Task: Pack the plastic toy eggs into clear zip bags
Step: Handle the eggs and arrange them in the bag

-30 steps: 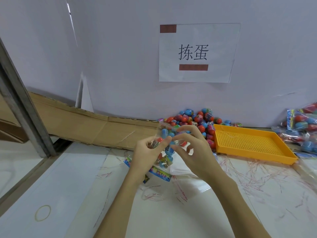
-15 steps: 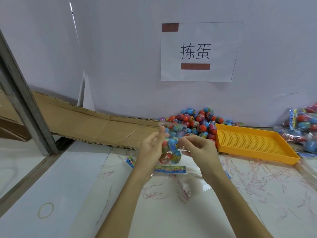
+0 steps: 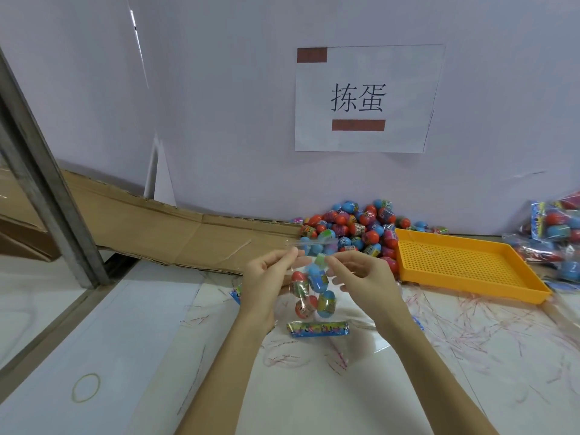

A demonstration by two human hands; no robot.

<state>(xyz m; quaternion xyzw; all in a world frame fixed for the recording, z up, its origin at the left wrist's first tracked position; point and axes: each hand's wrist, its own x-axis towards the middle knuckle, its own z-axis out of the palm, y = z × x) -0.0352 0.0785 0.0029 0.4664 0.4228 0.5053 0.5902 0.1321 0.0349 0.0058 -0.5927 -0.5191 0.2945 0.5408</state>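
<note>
Both hands, left hand (image 3: pixel 266 277) and right hand (image 3: pixel 361 277), pinch the egg-filled zip bag (image 3: pixel 310 293) above open tabletop (image 3: pixel 314 387).

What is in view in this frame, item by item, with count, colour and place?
clear zip bag: one, holding red and blue eggs, hanging between the hands
loose egg pile: many, red, blue, some pink and green, against the wall
tray: one, orange, right of the pile
packed bags: several, far right
paper sign: one, white, on the wall
cardboard: brown, along the wall, left
rubber band: one, yellowish, near left
left hand: pinches the bag's top
right hand: pinches the bag's top
</note>
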